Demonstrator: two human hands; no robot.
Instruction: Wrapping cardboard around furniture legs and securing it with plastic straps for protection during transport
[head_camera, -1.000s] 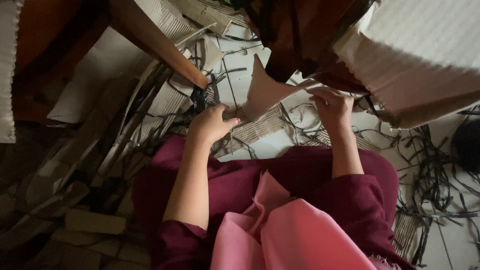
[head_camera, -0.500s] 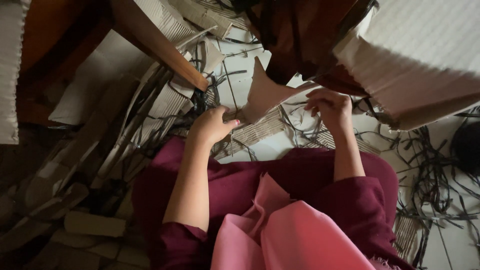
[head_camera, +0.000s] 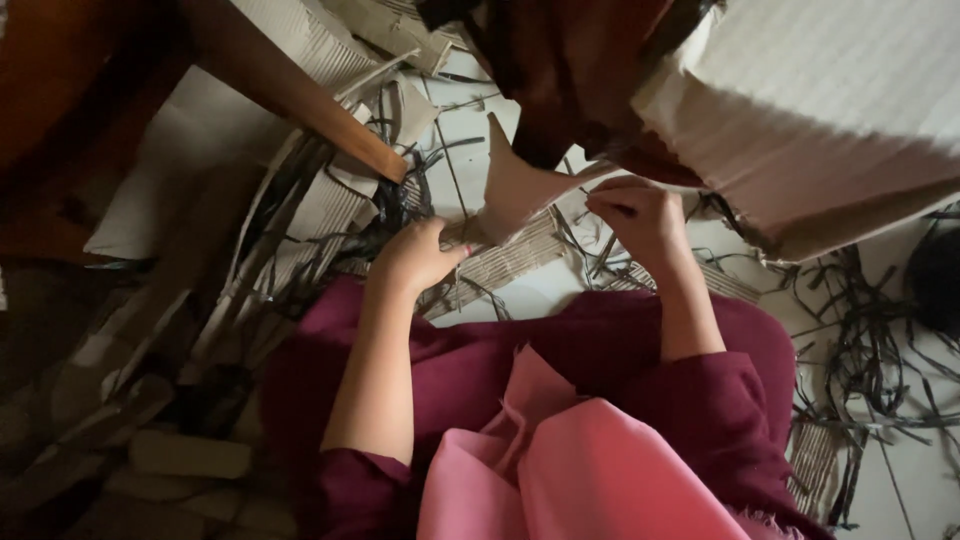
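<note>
Brown, torn cardboard piece (head_camera: 515, 190) with a pointed upper tip stretches between my two hands, just above my lap and over the white tiled floor (head_camera: 540, 295). My left hand (head_camera: 415, 255) pinches its lower left corner, thumb on top and fingers curled underneath, so that hand is closed on the cardboard. My right hand (head_camera: 640, 215) is clenched at the piece's right edge, fingers folded inward where a thin dark strip (head_camera: 600, 200) runs; I cannot tell whether it grips the cardboard itself or only the strip. The piece stands tilted, its tip pointing away from me.

Beneath it lies a ribbed corrugated cardboard sheet (head_camera: 505, 262), flat on the floor and touching my left fingers. A large pale corrugated board (head_camera: 830, 110) hangs over my right hand, close above the knuckles. Left of my left hand a slanted wooden bar (head_camera: 300, 95) ends near a tangle of dark shredded strips (head_camera: 880, 340), more of which scatter right. My maroon garment (head_camera: 560, 350) and pink cloth (head_camera: 580, 470) fill the foreground.
</note>
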